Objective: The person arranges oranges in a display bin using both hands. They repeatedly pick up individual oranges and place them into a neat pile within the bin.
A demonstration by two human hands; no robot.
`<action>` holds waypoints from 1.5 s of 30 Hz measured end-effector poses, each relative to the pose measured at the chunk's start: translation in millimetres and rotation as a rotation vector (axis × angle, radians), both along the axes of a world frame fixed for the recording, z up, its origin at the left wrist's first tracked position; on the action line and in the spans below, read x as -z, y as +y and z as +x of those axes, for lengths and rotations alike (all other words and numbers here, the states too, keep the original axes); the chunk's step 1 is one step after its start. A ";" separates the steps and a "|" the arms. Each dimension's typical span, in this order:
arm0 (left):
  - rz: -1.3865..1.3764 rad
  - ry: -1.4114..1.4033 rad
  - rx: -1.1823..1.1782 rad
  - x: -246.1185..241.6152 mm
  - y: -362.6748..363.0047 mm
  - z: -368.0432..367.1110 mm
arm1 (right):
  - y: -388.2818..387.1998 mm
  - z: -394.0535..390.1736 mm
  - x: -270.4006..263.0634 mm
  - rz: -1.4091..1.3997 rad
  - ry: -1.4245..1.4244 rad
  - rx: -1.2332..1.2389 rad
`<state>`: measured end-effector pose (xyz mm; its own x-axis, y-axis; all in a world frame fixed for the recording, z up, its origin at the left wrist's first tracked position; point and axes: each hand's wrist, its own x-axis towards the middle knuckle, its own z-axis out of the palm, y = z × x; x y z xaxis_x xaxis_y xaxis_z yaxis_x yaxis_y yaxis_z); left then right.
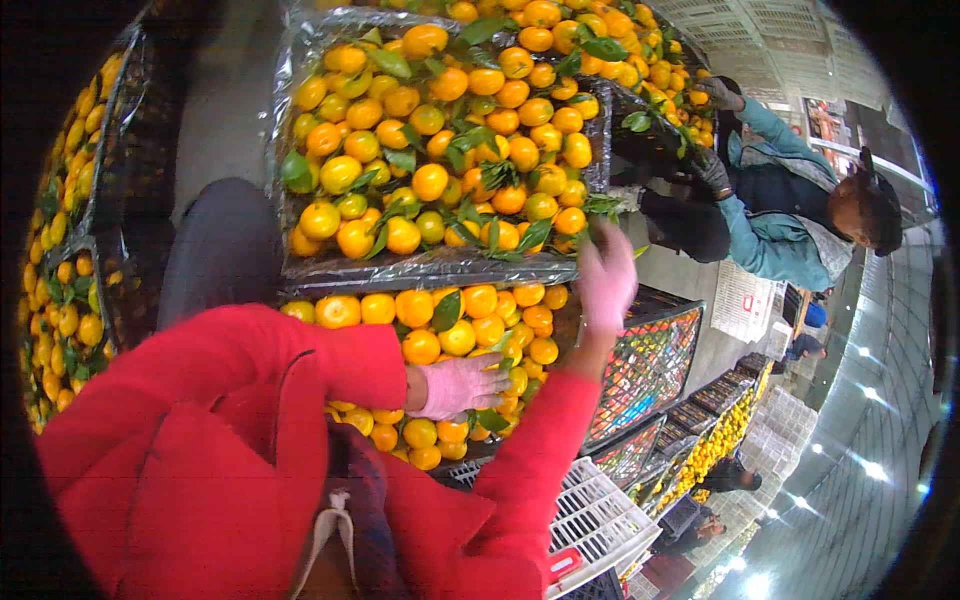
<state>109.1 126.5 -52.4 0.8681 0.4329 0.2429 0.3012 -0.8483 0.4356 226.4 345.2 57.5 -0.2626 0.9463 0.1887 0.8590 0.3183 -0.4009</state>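
Note:
Below me is a layer of mandarins (459, 337) with a few green leaves among them. My left hand (461, 384), in a pink glove, lies palm down across these fruits, fingers stretched out and holding nothing that shows. My right hand (606, 277), also pink-gloved and blurred, reaches to the near right corner of a plastic-lined crate (427, 271). Green leaves (602, 204) are at its fingertips; whether it grips them is unclear. That crate is filled with orange and yellowish-green mandarins (430, 182), many with leaves attached.
A black mesh crate (645, 367) and a white plastic crate (600, 517) stand at my right. Another person (787, 195) in a teal jacket and gloves handles fruit at the upper right. More mandarins (71, 322) fill lined crates on the left. Further people are in the background.

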 end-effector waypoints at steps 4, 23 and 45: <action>-0.020 -0.010 0.031 2.4 -0.6 -1.2 | 80.2 -58.0 44.8 -0.269 -0.616 0.128; -0.232 0.034 0.047 -32.2 13.0 -20.3 | -132.6 82.4 -56.9 -0.169 0.745 0.558; 0.020 0.013 0.012 -20.1 9.0 -14.2 | -288.7 69.8 39.0 -0.870 -0.195 0.558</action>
<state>94.9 135.4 -32.3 0.8764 0.4172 0.2406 0.2960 -0.8606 0.4145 296.2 56.6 18.5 0.3000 0.7310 -0.6129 0.8692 -0.4742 -0.1402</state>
